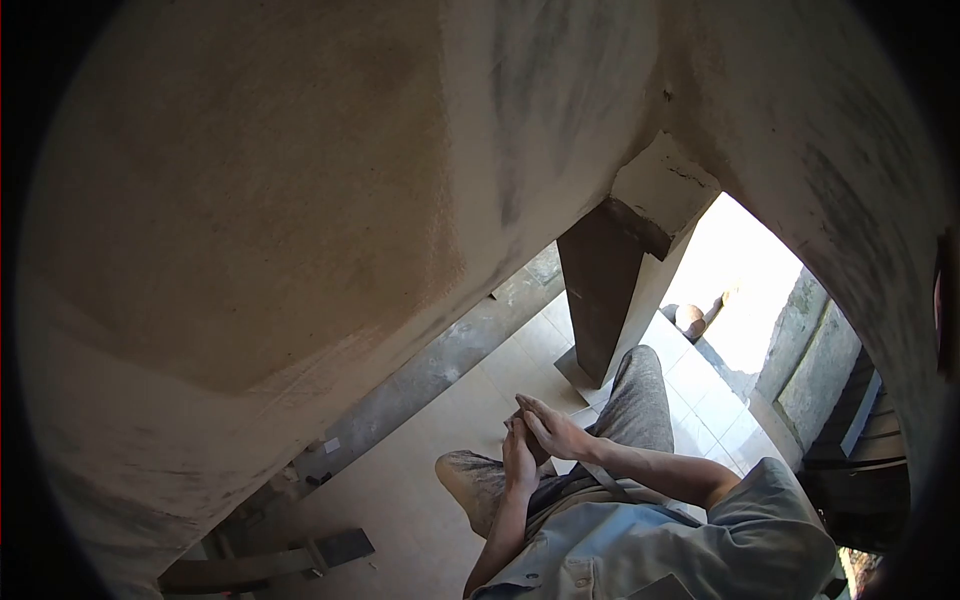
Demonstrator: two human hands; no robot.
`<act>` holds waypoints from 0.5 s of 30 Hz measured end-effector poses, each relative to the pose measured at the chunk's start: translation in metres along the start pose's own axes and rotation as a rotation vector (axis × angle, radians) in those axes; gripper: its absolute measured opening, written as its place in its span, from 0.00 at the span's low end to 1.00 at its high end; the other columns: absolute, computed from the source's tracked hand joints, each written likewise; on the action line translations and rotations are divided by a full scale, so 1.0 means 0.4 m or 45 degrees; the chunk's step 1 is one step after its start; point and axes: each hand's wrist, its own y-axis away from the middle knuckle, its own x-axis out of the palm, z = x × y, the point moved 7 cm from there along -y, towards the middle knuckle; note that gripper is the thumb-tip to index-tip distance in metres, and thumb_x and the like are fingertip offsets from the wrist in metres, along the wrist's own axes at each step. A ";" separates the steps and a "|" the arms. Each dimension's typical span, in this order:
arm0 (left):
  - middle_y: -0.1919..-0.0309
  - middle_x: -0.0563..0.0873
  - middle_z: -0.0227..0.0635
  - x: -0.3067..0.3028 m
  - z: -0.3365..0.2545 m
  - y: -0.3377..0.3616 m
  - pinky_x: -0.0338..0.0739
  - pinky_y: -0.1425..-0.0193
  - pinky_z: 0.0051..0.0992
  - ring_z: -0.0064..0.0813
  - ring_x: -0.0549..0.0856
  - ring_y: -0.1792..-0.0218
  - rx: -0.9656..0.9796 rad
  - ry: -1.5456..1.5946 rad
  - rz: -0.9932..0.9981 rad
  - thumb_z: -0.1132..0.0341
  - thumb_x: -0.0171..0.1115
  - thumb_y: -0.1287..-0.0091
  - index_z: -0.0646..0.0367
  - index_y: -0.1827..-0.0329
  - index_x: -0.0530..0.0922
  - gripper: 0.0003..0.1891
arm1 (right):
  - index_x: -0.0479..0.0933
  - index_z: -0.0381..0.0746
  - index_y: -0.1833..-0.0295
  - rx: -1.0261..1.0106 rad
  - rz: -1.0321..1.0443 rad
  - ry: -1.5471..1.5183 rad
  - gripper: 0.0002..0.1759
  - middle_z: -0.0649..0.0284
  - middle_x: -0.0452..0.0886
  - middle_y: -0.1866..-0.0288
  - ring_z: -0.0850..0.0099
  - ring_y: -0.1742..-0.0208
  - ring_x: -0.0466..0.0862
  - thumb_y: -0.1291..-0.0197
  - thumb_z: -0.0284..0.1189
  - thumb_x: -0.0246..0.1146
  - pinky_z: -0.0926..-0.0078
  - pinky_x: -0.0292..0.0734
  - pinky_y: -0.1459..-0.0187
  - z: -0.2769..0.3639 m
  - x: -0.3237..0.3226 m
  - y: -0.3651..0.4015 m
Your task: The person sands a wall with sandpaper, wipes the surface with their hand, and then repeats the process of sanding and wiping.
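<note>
In the head view, my left hand [519, 462] and my right hand [556, 432] are brought together in front of my lap. My right palm lies against the fingers of my left hand, and the fingers of both are pressed close. A small grey edge shows by the fingertips; whatever lies between the palms is hidden. Below the hands are my bent knees in dusty grey trousers [640, 400]. A large plastered surface [300, 200] with brown, damp-looking patches and grey smears fills the upper left, apart from both hands.
A pillar [602, 290] with a plastered top [665, 185] stands ahead, beside a bright opening. Pale floor tiles [420, 470] spread below. A round object [690, 320] sits near the opening. At lower left is a long dark piece with a flat end [343, 547].
</note>
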 end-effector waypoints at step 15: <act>0.43 0.77 0.43 -0.002 -0.039 0.036 0.76 0.39 0.34 0.34 0.79 0.42 0.010 0.053 -0.068 0.47 0.41 0.21 0.64 0.35 0.68 0.28 | 0.58 0.26 0.28 0.117 0.027 0.111 0.27 0.39 0.67 0.30 0.49 0.29 0.70 0.26 0.32 0.46 0.64 0.63 0.29 -0.034 0.020 0.007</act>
